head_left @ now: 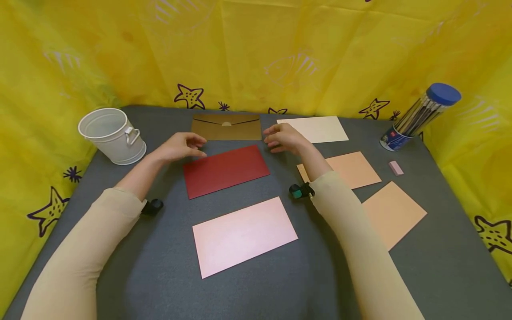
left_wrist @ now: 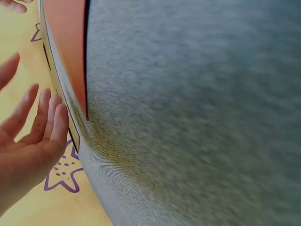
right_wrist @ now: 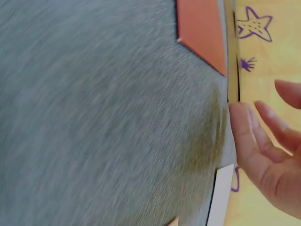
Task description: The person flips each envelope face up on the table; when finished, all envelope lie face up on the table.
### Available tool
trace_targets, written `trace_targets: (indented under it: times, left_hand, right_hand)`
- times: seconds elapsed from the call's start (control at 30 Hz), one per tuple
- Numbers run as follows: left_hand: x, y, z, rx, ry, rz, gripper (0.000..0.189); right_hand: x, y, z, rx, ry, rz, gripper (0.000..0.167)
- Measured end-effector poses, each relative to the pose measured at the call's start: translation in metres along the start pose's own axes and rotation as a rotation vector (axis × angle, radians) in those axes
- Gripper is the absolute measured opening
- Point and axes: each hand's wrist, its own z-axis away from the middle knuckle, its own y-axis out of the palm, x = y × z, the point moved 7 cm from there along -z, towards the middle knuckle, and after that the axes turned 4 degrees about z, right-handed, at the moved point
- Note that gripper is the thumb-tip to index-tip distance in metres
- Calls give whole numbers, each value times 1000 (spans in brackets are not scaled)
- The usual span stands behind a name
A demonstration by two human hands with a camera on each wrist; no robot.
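Observation:
My left hand hovers by the upper left corner of a red envelope, its fingers loosely bent around nothing. Across from it, my right hand is held near the right end of a brown envelope, also with nothing in its fingers. The brown envelope lies at the back of the table, its flap and round seal facing up. Nearer to me lies a pink envelope, tilted like the red one. In the left wrist view the relaxed left fingers overlap the brown envelope's edge.
A cream envelope lies at back right, with two peach envelopes partly under my right forearm in view. A white bucket stands at left. On the right are a blue-lidded pencil jar and a pink eraser. Yellow cloth borders the table.

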Motion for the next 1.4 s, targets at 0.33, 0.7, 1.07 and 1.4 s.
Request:
trace_targets:
  times: [0.33, 0.7, 1.07, 1.4]
  left_hand:
    - [2, 22, 13, 186, 42, -84, 72]
    - [6, 22, 23, 190, 53, -135, 81]
    - [8, 23, 18, 97, 83, -188, 71]
    - [13, 24, 15, 88, 32, -192, 65]
  right_hand:
    - [-17, 10, 19, 96, -7, 185, 47]
    - [-23, 24, 30, 124, -28, 232, 47]
    - [-23, 27, 34, 73, -33, 212, 43]
    - [-19, 34, 34, 74, -28, 182, 45]
